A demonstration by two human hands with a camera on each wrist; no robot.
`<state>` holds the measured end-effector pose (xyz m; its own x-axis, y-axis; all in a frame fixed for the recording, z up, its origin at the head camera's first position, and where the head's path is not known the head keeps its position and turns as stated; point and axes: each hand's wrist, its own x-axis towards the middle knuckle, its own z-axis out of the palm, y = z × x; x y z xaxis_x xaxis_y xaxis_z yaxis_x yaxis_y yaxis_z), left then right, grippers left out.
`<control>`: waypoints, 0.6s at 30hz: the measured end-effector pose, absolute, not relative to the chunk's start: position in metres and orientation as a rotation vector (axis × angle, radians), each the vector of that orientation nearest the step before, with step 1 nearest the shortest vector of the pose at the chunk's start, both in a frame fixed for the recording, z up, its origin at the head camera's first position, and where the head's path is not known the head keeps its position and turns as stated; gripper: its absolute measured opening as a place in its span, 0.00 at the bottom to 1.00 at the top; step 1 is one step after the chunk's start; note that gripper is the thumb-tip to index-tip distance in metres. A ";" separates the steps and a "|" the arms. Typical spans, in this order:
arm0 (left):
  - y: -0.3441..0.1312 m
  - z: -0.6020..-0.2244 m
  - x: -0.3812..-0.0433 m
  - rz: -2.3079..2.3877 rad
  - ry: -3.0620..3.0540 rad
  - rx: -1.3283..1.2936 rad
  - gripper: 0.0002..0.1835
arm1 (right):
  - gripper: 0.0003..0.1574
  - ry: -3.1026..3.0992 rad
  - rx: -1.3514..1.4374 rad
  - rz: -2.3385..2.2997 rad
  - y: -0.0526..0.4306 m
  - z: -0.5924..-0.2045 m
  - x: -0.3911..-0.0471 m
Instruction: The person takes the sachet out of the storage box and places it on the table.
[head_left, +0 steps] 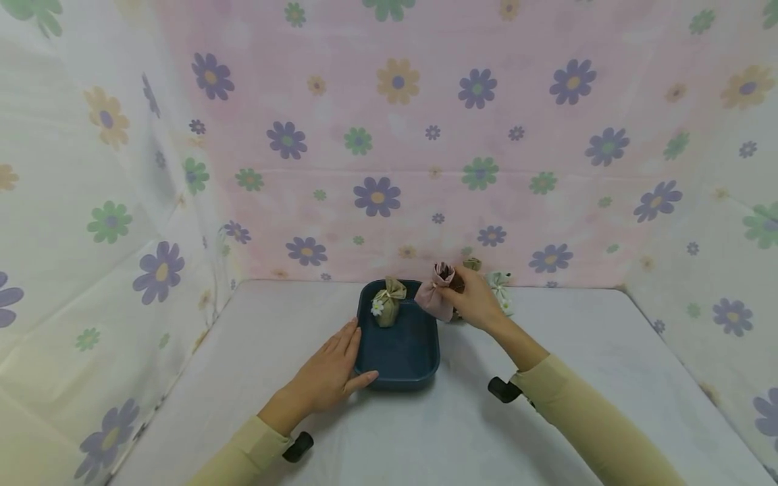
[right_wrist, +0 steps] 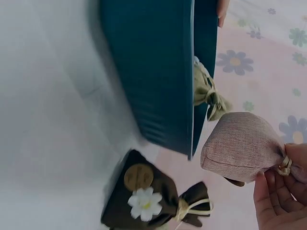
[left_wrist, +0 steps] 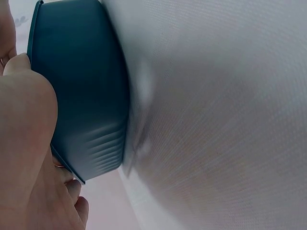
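Note:
A dark blue rectangular tub [head_left: 398, 358] stands on the white tabletop. My left hand [head_left: 328, 368] rests along its left side, fingers nearly straight, thumb at the front rim. Inside the tub, toward the back, sits an olive-green drawstring pouch [head_left: 386, 312] with a white flower. My right hand [head_left: 477, 300] pinches a pink drawstring pouch [head_left: 433, 302] near its tied neck, over the tub's back right rim. In the right wrist view this pink pouch [right_wrist: 240, 146] hangs higher than a dark brown pouch [right_wrist: 160, 184] with a white flower and round tag.
The brown pouch stands beside the tub's right back corner, mostly hidden by my right hand in the head view. A pale green pouch [head_left: 500, 290] stands to its right, and an olive pouch top [head_left: 472, 263] shows behind. Flower-printed curtains [head_left: 398, 135] enclose the table.

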<state>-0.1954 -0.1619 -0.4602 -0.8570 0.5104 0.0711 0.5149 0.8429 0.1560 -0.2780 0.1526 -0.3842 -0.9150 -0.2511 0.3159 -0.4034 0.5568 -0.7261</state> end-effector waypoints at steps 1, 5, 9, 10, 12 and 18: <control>-0.162 -0.460 -0.195 -0.270 -2.982 -0.836 0.53 | 0.14 -2.620 0.553 1.276 0.156 -0.384 -0.277; -0.161 -0.460 -0.195 -0.277 -2.962 -0.844 0.53 | 0.16 -2.640 0.544 1.262 0.169 -0.385 -0.275; -0.161 -0.459 -0.194 -0.263 -2.987 -0.839 0.54 | 0.16 -2.649 0.545 1.251 0.181 -0.389 -0.274; -0.161 -0.459 -0.194 -0.262 -2.994 -0.839 0.54 | 0.17 -2.652 0.546 1.245 0.184 -0.390 -0.273; -0.161 -0.458 -0.194 -0.256 -2.996 -0.842 0.54 | 0.16 -2.658 0.535 1.241 0.191 -0.393 -0.273; -0.162 -0.458 -0.194 -0.236 -2.993 -0.847 0.53 | 0.13 -2.692 0.506 1.229 0.211 -0.400 -0.272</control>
<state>-0.1941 -0.1620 -0.4577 -0.8523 0.5193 0.0627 0.5227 0.8411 0.1393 -0.2719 0.2114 -0.3998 -0.9337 -0.2442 0.2618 -0.3577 0.6096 -0.7074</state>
